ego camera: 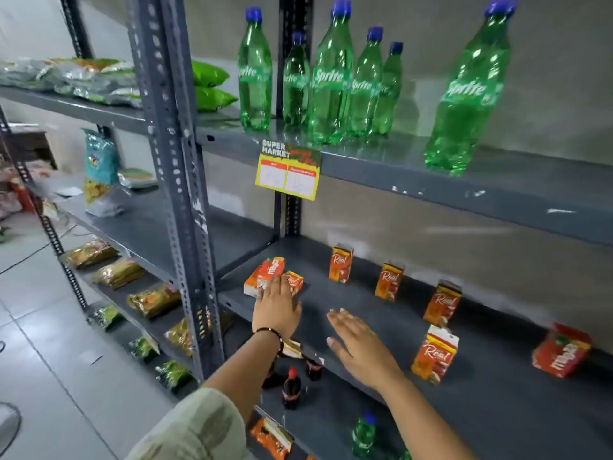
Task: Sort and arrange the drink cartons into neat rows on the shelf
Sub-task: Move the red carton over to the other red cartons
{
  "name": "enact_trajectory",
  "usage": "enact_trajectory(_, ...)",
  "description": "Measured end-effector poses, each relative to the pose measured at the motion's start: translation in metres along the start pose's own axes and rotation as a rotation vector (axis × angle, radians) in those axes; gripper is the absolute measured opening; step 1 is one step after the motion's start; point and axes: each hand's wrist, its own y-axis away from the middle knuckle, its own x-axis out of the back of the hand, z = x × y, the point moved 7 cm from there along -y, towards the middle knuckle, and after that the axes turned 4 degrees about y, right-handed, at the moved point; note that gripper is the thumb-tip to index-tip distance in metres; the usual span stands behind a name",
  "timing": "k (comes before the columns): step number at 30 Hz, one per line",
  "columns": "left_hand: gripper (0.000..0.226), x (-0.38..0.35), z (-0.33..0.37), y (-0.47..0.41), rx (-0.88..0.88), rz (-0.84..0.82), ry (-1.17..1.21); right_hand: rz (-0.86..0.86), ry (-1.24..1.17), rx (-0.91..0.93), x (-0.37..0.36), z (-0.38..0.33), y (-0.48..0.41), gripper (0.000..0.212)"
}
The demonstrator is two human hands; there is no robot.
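On the grey middle shelf (365,313), orange drink cartons stand scattered. Two lie at the left end: a Maaza carton (262,275) on its side and a small Real carton (295,280) beside it. My left hand (277,307) rests flat against these two, fingers spread over them. My right hand (358,343) hovers open over bare shelf in the middle. Upright Real cartons stand at the back (340,263), further right (388,282), (442,303), and near the front (435,354). Another Maaza carton (560,350) lies at the far right.
Green Sprite bottles (331,78) stand on the shelf above, with a price tag (288,174) hanging from its edge. Small cola bottles (291,386) stand on the shelf below. A perforated steel post (179,194) stands left of my hands, with snack packets on the neighbouring rack.
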Motion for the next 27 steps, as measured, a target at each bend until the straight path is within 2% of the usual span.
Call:
enact_trajectory(5, 0.076, -0.005, -0.032, -0.06, 0.161, 0.005, 0.069, -0.095, -0.012, 0.028, -0.058, 0.029, -0.018, 0.11)
enact_trajectory(10, 0.074, -0.008, -0.042, -0.089, 0.306, -0.007, 0.066, -0.051, -0.026, -0.019, -0.067, 0.036, -0.017, 0.083)
enact_trajectory(14, 0.059, -0.003, -0.058, -0.106, 0.422, 0.0, 0.121, -0.045, 0.002, -0.022, -0.063, 0.035, -0.017, 0.073)
enact_trajectory(20, 0.039, 0.011, -0.058, -0.11, 0.435, -0.07, 0.121, -0.077, 0.063, -0.014, -0.065, 0.034, -0.016, 0.079)
enact_trajectory(23, 0.029, 0.015, -0.059, -0.104, 0.419, -0.071, 0.19, -0.066, 0.068, -0.026, -0.066, 0.036, -0.014, 0.074)
enact_trajectory(27, 0.032, 0.018, -0.048, -0.082, 0.257, 0.13, 0.462, -0.051, 0.013, -0.004, -0.066, 0.036, -0.014, 0.074)
